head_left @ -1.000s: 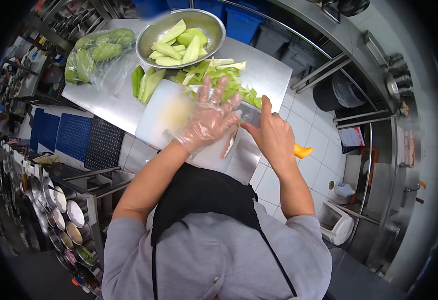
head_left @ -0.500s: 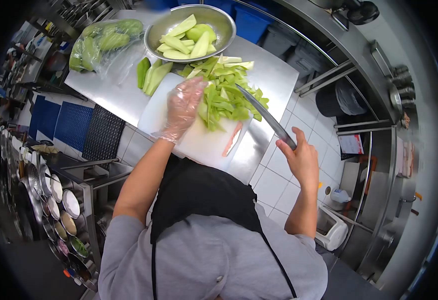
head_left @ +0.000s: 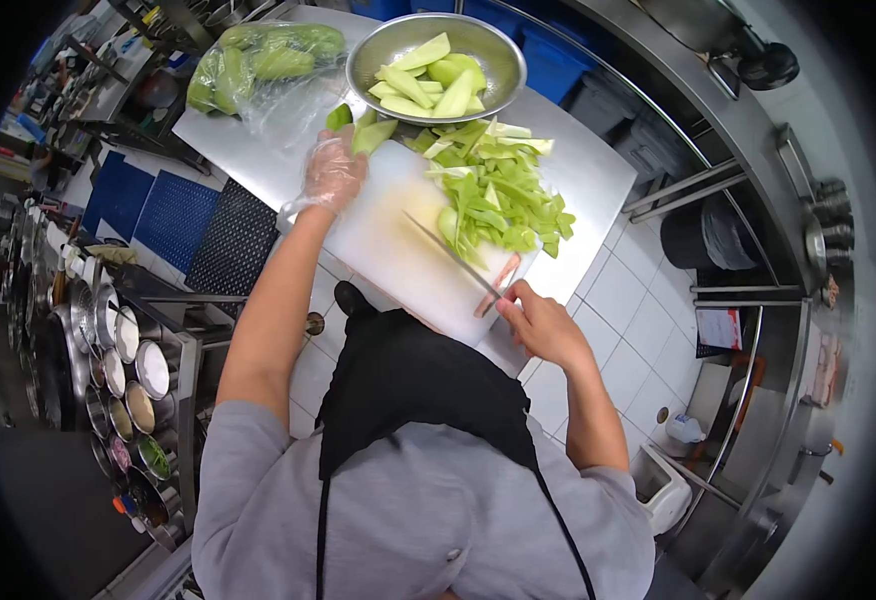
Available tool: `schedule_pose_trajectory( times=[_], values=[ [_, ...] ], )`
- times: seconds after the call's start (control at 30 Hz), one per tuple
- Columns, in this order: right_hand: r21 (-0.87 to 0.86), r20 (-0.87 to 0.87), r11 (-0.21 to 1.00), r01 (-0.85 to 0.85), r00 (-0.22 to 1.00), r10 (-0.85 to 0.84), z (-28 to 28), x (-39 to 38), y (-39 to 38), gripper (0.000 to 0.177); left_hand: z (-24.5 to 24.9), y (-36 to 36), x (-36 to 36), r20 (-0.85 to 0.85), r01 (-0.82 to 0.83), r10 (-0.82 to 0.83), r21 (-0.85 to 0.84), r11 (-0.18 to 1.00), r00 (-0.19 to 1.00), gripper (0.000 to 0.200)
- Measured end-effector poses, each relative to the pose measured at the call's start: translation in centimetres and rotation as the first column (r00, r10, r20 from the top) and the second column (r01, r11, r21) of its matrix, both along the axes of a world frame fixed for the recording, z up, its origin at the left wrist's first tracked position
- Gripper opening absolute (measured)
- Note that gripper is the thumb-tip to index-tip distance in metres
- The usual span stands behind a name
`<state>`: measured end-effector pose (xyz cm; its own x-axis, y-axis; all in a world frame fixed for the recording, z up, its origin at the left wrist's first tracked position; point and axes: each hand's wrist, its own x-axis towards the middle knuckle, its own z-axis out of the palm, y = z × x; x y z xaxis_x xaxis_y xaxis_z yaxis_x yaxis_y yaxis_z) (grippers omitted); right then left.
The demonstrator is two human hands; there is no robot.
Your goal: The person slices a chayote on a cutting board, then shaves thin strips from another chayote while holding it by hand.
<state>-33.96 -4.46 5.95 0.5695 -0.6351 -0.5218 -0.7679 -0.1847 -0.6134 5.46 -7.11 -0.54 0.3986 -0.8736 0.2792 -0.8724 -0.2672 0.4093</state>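
My left hand (head_left: 333,172), in a clear plastic glove, closes on long green gourd pieces (head_left: 371,135) at the cutting board's far left edge. Its fingers partly hide them. In my right hand (head_left: 543,325), which is bare, is a kitchen knife (head_left: 450,246). The blade points up and left over the white cutting board (head_left: 383,245). A heap of sliced green gourd (head_left: 498,190) covers the board's right side and spills onto the steel table. Behind it stands a steel bowl (head_left: 518,75) of peeled gourd wedges (head_left: 420,80).
A clear plastic bag (head_left: 268,75) of whole green gourds lies at the steel table's (head_left: 583,150) far left. Blue bins (head_left: 558,60) stand beyond the table. To my left is a rack with several small ingredient containers (head_left: 141,412). A lined black bin (head_left: 708,240) is at right.
My left hand has moved from the sliced heap to the gourd pieces at left. The knife has swung left and down from the heap's right side to over the board. The view has shifted.
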Motion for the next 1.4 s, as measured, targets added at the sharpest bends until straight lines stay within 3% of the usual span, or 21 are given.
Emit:
schedule_pose_trajectory(
  times=[0.07,0.17,0.27,0.33,0.43,0.57,0.67,0.87,0.97,1.0,1.07,1.17,1.27,1.33,1.4],
  values=[
    [-0.029,-0.041,0.999,0.02,0.999,-0.021,0.1,0.5,-1.1,0.04,1.3,-0.9,-0.8,-0.008,-0.025,0.026,0.098,0.995,1.0,0.045],
    [-0.117,-0.06,0.992,0.037,0.997,-0.044,0.2,0.6,-2.4,0.04,-0.3,-2.2,-0.6,0.073,-0.032,0.027,0.073,0.997,0.997,0.04],
    [-0.166,-0.075,0.984,0.064,0.994,-0.077,0.5,0.5,-3.0,0.039,-1.0,-2.9,-0.3,0.051,-0.063,0.062,0.035,0.997,0.997,0.036],
    [-0.173,-0.087,0.983,0.057,0.993,-0.073,1.1,0.6,-3.1,0.038,-0.9,-3.0,-0.3,-0.056,-0.085,0.088,0.051,0.995,0.995,0.035],
    [0.016,-0.07,0.991,0.135,0.989,-0.134,2.8,0.7,-2.7,0.039,-0.7,-3.2,-0.1,-0.114,-0.143,0.156,0.121,0.982,0.981,0.041],
    [0.08,0.045,0.98,0.182,0.982,-0.186,1.6,0.0,-1.9,0.04,-0.6,-3.3,0.8,-0.1,-0.102,0.119,0.164,0.981,0.988,0.039],
    [0.129,0.067,0.971,0.2,0.976,-0.209,1.0,-0.4,-1.6,0.039,0.5,-3.0,0.1,-0.089,-0.157,0.182,0.234,0.96,0.979,0.036],
    [0.217,0.104,0.947,0.238,0.959,-0.265,0.0,-1.7,-1.5,0.037,-0.5,-2.4,-0.9,-0.039,-0.078,0.082,0.103,0.992,0.996,0.035],
    [0.269,0.131,0.924,0.272,0.94,-0.315,0.6,-1.9,-1.6,0.035,-2.5,-2.7,1.3,-0.297,-0.109,0.089,-0.05,0.993,0.951,0.042],
    [0.297,0.146,0.91,0.287,0.929,-0.341,0.8,-2.3,-1.5,0.035,-1.4,-2.1,1.0,-0.567,-0.126,0.071,-0.057,0.99,0.821,0.045],
    [0.353,0.176,0.882,0.311,0.904,-0.39,0.9,-2.8,-1.4,0.034,1.5,-0.1,-0.6,-0.935,-0.163,0.003,-0.059,0.985,0.355,0.052],
    [0.404,0.225,0.855,0.325,0.871,-0.438,1.2,-3.1,-1.4,0.033,0.7,1.8,-0.6,-0.976,-0.081,-0.197,-0.19,0.978,-0.091,0.062],
    [0.371,0.328,0.874,0.314,0.836,-0.44,1.4,-2.6,-1.3,0.035,1.6,3.4,-2.3,-0.961,-0.082,-0.189,-0.175,0.981,-0.203,0.079],
    [0.318,0.442,0.893,0.317,0.784,-0.436,1.2,-1.8,-1.1,0.038,2.2,4.2,-3.4,-0.94,-0.102,-0.231,-0.211,0.972,-0.252,0.075],
    [0.41,0.354,0.843,0.348,0.791,-0.498,1.7,-0.8,-1.1,0.049,2.7,4.5,-4.4,-0.91,-0.148,-0.27,-0.234,0.961,-0.314,0.071]
  ],
)
